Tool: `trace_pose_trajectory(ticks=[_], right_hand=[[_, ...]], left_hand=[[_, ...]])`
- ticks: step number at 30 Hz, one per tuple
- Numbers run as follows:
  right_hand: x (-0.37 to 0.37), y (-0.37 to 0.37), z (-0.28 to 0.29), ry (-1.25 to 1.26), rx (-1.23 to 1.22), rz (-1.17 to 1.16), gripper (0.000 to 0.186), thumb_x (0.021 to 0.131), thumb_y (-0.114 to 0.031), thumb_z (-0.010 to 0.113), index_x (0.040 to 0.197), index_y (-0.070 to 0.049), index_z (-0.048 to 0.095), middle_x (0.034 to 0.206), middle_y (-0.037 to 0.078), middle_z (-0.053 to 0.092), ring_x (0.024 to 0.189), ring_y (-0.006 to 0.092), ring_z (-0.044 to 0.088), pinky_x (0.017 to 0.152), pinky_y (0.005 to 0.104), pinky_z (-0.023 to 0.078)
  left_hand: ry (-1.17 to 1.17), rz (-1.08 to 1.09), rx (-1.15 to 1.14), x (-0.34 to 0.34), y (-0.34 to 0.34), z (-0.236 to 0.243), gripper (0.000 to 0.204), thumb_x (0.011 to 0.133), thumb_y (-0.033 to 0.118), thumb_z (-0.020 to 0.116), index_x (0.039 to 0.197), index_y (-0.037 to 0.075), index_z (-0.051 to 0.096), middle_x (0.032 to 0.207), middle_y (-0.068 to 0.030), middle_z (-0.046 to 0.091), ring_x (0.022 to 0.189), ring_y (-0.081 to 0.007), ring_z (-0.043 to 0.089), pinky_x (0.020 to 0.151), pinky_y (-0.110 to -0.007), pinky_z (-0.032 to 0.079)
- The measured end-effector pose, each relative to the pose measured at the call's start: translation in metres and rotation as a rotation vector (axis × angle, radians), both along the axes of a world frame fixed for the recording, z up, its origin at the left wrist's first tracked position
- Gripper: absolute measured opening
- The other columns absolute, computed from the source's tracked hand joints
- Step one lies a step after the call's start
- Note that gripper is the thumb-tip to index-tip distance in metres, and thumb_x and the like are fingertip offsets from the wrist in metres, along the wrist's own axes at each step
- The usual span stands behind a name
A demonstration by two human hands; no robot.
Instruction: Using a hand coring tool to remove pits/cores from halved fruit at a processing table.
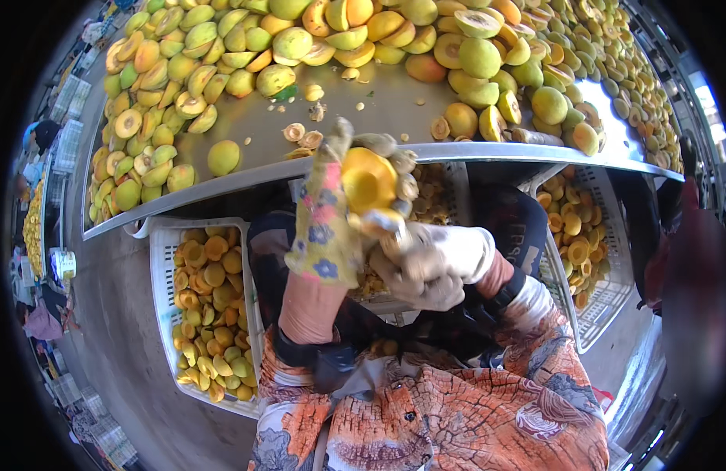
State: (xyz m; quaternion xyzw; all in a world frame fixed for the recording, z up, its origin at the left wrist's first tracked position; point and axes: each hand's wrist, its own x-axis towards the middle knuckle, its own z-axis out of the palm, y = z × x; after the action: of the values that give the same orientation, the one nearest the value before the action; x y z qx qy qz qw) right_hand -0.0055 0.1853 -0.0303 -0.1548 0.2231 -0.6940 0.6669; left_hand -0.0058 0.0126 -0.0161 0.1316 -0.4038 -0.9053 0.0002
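Observation:
My left hand (331,212), in a yellow flowered glove with grey fingers, is closed round a yellow peach half (369,179). The hollow cut face of the fruit is turned up, and the pit is out of it. Just below, my right hand (426,263) in a dirty white glove is closed round a short hand tool (388,223). Its pale tip is blurred and touches or nearly touches the lower edge of the peach half; the handle is hidden in my fist. Both hands are above my lap, in front of the table edge.
A metal table (323,169) with a raised rim bears heaped whole and halved peaches (292,43) and a few loose pits (294,132). White crates of peach halves stand left (165,314) and right (594,314). Between my legs another holds scraps. A blurred dark red shape (693,259) is at right.

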Motion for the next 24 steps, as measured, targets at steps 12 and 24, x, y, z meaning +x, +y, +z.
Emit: trace_pose_trajectory(ticks=[12,24], right_hand=[[0.03,0.0,-0.06,1.967,0.812,-0.026,0.039,0.087,-0.03,0.059,0.112,0.0,0.054,0.074,0.012,0.065,0.068,0.0296,0.065,0.058,0.0408,0.049],[0.041,-0.012,-0.074,1.991,0.694,0.321,0.028,0.091,-0.027,0.051,0.103,-0.003,0.056,0.073,0.012,0.065,0.065,0.0292,0.065,0.057,0.0401,0.049]], left_hand=[[-0.201,0.13,-2.063,0.119,-0.245,-0.028,0.034,0.092,0.033,0.06,0.106,0.003,0.064,0.092,-0.0143,0.068,0.085,-0.0259,0.066,0.072,-0.035,0.052],[-0.144,-0.19,-1.848,-0.066,-0.197,-0.004,0.044,0.082,0.028,0.071,0.117,0.001,0.063,0.114,-0.0163,0.066,0.1,-0.0281,0.065,0.086,-0.037,0.05]])
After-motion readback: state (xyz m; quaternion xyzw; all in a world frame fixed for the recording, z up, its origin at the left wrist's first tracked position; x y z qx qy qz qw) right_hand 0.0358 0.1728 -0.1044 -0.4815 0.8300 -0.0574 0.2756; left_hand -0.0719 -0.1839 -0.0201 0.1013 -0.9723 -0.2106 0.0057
